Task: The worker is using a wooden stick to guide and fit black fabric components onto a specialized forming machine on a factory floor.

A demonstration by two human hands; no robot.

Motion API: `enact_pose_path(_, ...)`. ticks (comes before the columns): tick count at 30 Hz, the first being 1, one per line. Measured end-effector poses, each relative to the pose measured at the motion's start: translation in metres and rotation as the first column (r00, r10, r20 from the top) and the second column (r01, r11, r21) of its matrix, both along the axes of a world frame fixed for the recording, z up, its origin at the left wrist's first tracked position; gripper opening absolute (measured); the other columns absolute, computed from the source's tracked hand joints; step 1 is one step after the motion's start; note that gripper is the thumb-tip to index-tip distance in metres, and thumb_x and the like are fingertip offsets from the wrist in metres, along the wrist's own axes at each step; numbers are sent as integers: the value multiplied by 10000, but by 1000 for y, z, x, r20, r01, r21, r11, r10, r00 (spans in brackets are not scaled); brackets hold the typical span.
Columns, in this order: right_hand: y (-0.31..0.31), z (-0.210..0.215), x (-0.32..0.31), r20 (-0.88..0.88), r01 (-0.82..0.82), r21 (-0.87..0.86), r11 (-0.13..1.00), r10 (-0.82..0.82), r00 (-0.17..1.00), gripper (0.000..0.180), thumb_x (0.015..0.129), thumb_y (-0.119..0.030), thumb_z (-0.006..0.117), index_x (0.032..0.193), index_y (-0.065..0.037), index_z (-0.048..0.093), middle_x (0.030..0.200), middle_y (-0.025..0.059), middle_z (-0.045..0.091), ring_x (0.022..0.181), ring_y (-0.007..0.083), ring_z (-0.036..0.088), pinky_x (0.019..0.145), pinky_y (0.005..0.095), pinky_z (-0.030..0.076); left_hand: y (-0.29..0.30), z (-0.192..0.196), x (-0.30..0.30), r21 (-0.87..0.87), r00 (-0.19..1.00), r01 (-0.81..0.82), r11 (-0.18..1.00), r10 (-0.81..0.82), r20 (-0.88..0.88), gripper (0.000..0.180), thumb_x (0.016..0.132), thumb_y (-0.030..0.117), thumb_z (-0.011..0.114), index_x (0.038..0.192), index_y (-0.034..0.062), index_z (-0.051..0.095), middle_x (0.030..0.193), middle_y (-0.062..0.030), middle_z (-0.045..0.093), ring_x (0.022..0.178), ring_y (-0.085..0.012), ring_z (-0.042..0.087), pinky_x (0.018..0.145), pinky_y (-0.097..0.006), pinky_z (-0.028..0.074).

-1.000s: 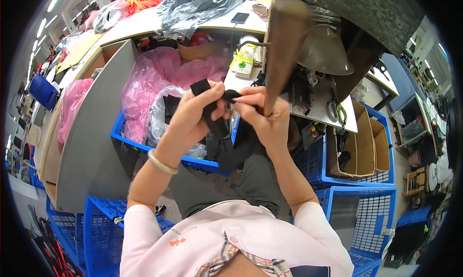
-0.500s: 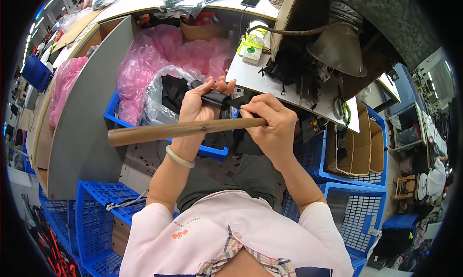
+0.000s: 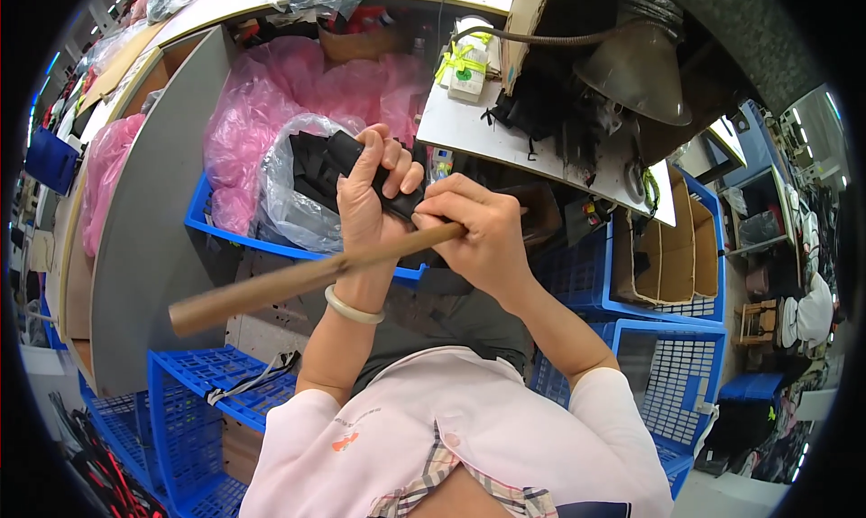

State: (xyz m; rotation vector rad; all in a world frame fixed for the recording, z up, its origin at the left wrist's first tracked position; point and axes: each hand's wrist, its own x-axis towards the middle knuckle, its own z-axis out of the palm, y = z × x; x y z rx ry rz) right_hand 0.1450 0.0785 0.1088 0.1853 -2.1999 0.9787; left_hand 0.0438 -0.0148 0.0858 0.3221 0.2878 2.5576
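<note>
My left hand [image 3: 374,180] is closed round a dark, folded or rolled piece of black fabric [image 3: 406,203], its fingers curled over the front. Beside it, my right hand [image 3: 483,234] pinches at the lower end of the black fabric. That same hand also grips one end of a wooden stick [image 3: 298,283], which slants down to the left across my left wrist. Just behind my left hand, a clear plastic bag [image 3: 290,210] holds several black pieces [image 3: 311,171]. My fingers partly hide the held fabric.
The bag sits in a blue crate [image 3: 271,245] with pink plastic sheeting [image 3: 244,121]. A white tabletop [image 3: 541,171] bears a lamp [image 3: 636,81]. Blue baskets [image 3: 667,383] stand right, one with a cardboard box [image 3: 663,265]; another basket [image 3: 180,401] stands left. A grey panel [image 3: 158,220] rises left.
The stick has swung so its free end is lower and farther left. My left fingers have curled over the black fabric, which has tilted; the loose part by my right hand has gone from sight.
</note>
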Motion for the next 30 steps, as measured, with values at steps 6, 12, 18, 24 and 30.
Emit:
enact_pose_path(6,-5,-21,-2,249,-95,-132,987,125,960,471,646,-274,801,1074,-123,673,915,90,581,666,235,620,626,329,502,-9,-3,-21,99,999,-32,995,33,-9,165,967,186,481,1025,36,515,660,1,423,514,-85,358,514,-232,364)
enact_pose_path(12,-8,-36,-36,414,13,162,987,-79,907,284,616,-134,697,864,-30,606,917,138,579,706,345,616,584,427,497,3,-15,-11,47,986,135,990,-139,93,119,960,160,493,1034,71,519,644,9,407,477,-86,342,518,-246,377)
enact_pose_path(18,-15,-45,-17,395,64,162,985,-124,910,280,594,-66,670,872,-77,644,882,89,533,740,284,611,522,411,491,-7,-26,-42,98,951,234,967,-249,185,101,951,142,504,1011,60,510,622,24,372,478,-74,337,504,-243,369)
enact_pose_path(24,2,-47,-39,227,78,264,961,-140,964,324,588,-100,712,905,-137,661,914,87,501,868,271,575,579,372,512,10,-23,-23,8,965,196,981,-194,177,106,957,100,458,966,33,541,597,14,350,478,-76,333,547,-247,361)
enact_pose_path(30,16,-56,-29,145,126,302,945,-176,974,387,553,-220,793,912,-152,664,932,76,465,833,263,552,546,361,497,21,-29,-14,-14,944,321,947,-318,89,122,931,122,527,968,7,544,591,20,380,482,-71,357,526,-259,392)
